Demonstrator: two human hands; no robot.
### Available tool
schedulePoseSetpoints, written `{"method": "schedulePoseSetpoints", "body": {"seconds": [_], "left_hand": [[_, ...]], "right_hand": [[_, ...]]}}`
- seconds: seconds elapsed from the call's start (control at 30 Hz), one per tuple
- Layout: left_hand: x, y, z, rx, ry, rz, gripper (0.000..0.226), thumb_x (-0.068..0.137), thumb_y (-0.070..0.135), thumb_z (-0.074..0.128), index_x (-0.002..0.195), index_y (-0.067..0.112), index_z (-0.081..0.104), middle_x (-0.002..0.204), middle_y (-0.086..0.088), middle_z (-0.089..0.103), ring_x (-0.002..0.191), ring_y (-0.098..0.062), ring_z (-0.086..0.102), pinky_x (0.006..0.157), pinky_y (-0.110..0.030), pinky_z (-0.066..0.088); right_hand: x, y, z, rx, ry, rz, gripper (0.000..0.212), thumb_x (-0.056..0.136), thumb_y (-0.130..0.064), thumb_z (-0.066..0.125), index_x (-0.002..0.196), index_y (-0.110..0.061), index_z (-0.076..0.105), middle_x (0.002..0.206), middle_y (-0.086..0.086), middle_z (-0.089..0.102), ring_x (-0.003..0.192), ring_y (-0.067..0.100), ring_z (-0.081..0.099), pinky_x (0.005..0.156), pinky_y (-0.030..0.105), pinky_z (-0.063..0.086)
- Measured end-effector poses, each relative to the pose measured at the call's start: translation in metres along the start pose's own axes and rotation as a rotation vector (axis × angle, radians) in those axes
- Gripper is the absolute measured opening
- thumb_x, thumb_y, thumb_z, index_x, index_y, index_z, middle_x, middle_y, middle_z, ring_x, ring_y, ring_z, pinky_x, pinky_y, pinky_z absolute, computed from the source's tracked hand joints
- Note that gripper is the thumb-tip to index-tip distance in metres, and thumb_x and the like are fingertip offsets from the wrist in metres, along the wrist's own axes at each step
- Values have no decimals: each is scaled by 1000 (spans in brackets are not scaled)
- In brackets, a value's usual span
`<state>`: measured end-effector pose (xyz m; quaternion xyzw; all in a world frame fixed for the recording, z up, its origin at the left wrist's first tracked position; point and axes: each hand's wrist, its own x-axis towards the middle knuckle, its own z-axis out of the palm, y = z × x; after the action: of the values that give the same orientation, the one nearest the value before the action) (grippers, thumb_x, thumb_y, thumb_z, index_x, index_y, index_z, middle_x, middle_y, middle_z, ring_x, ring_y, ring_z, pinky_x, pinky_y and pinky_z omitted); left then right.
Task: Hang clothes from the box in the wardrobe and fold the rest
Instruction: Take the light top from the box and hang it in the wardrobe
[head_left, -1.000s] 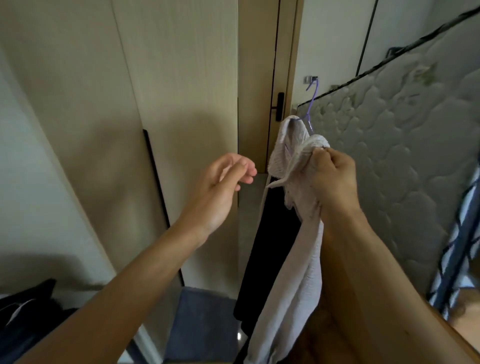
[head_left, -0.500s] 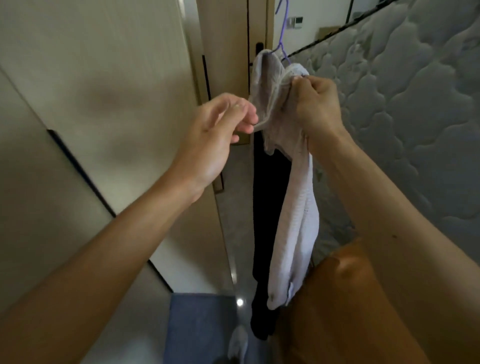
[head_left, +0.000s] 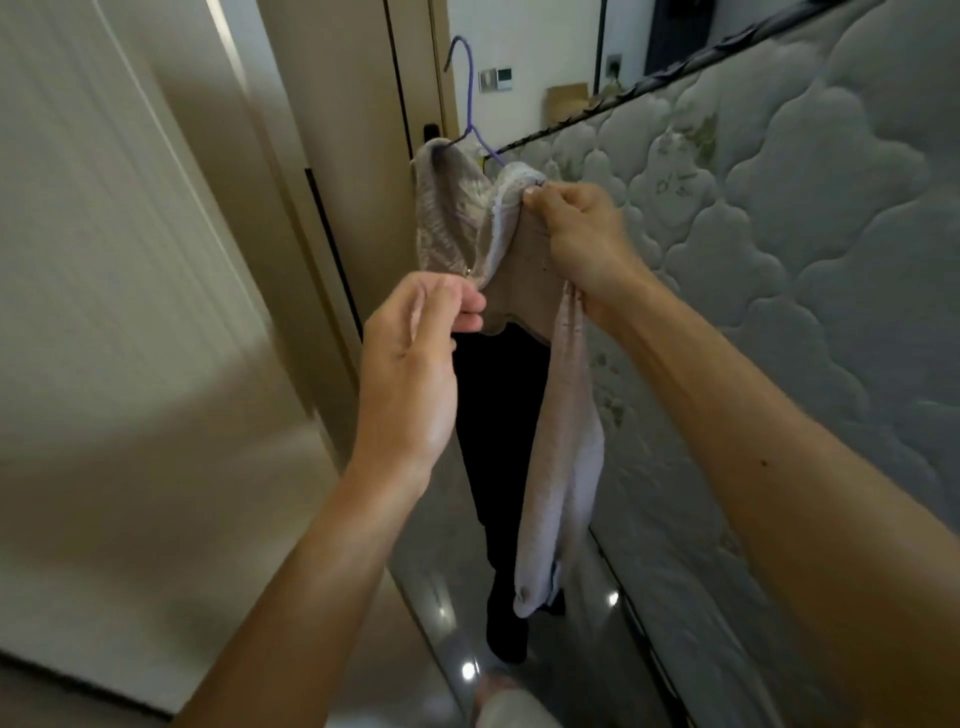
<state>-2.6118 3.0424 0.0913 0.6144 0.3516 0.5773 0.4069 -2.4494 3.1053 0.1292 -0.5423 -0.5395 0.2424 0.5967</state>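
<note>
Home bedroom, as I see it through the head camera: a quilted mattress stands on edge at right, pale wardrobe doors at left, a wooden door and wall thermostat beyond, above a glossy floor.

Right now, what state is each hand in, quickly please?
Left hand: closed, pinching an edge of the pale garment.
Right hand: closed, gripping the same garment near the purple hanger.

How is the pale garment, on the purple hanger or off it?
On it: the pale garment drapes over the purple hanger, whose hook rises above it.
</note>
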Motion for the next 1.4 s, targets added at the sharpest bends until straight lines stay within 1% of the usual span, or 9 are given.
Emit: {"method": "schedulePoseSetpoints", "body": {"seconds": [0.3, 0.47, 0.6, 0.73, 0.83, 0.9, 1.1, 1.3, 1.4], "left_hand": [[64, -32, 13, -92, 116, 41, 37, 92, 31, 45, 94, -1, 64, 96, -14, 67, 94, -25, 64, 78, -15, 48], [95, -54, 25, 16, 193, 12, 26, 95, 33, 45, 89, 18, 65, 89, 3, 67, 89, -5, 63, 78, -9, 45], [141, -82, 32, 68, 377, -45, 25, 102, 31, 47, 89, 21, 66, 88, 6, 67, 89, -4, 63, 77, -12, 47], [195, -102, 34, 90, 554, -81, 27, 93, 38, 46, 89, 19, 65, 84, 6, 66, 83, -3, 61, 79, -25, 49], [229, -111, 31, 118, 676, -73, 30, 91, 40, 46, 90, 17, 65, 87, 1, 66, 87, -10, 61, 82, -29, 50], [243, -116, 26, 102, 717, -89, 30, 91, 42, 47, 91, 19, 66, 88, 1, 67, 91, -13, 62, 84, -29, 50], [299, -131, -5, 152, 824, -82, 25, 101, 32, 49, 85, 31, 68, 90, 3, 68, 94, -16, 63, 82, -20, 50], [360, -150, -51, 321, 956, 46, 22, 96, 38, 54, 81, 29, 68, 85, 4, 69, 85, -8, 63, 75, -13, 45], [393, -156, -85, 404, 1006, 146, 28, 82, 51, 52, 83, 28, 68, 84, 5, 70, 86, -15, 63, 76, -20, 46]], "right_hand": [[107, 26, 39, 24, -65, -21, 16, 101, -26, 51, 91, -18, 60, 78, 7, 42, 70, 20, 36, 64, 31, 28], [172, 58, 51, 45, -164, -12, 45, 97, -33, 54, 88, 10, 64, 76, 9, 52, 71, 21, 49, 67, 33, 38], [234, 88, 65, 111, -280, -2, 24, 101, -19, 54, 84, -23, 70, 74, -7, 62, 57, -3, 57, 60, 15, 49], [294, 99, 83, 140, -452, -8, 20, 89, -41, 67, 76, -34, 79, 73, -13, 72, 85, 13, 65, 88, 40, 53], [326, 97, 106, 216, -581, -23, 44, 96, -27, 60, 60, -47, 75, 59, -20, 68, 63, 0, 65, 67, 18, 55], [342, 100, 119, 275, -648, -16, 26, 85, -39, 66, 61, -43, 76, 60, -16, 70, 54, -2, 63, 53, 11, 52], [402, 101, 177, 346, -871, 23, 45, 59, -60, 71, 89, -26, 80, 97, 15, 75, 86, 23, 69, 77, 34, 58], [459, 93, 258, 369, -914, -1, 28, 98, -19, 56, 79, -11, 76, 69, -1, 74, 55, 2, 65, 50, 13, 50], [484, 80, 309, 375, -938, -46, 17, 96, -20, 59, 86, -14, 71, 66, -2, 73, 61, 10, 67, 59, 26, 52]]}}
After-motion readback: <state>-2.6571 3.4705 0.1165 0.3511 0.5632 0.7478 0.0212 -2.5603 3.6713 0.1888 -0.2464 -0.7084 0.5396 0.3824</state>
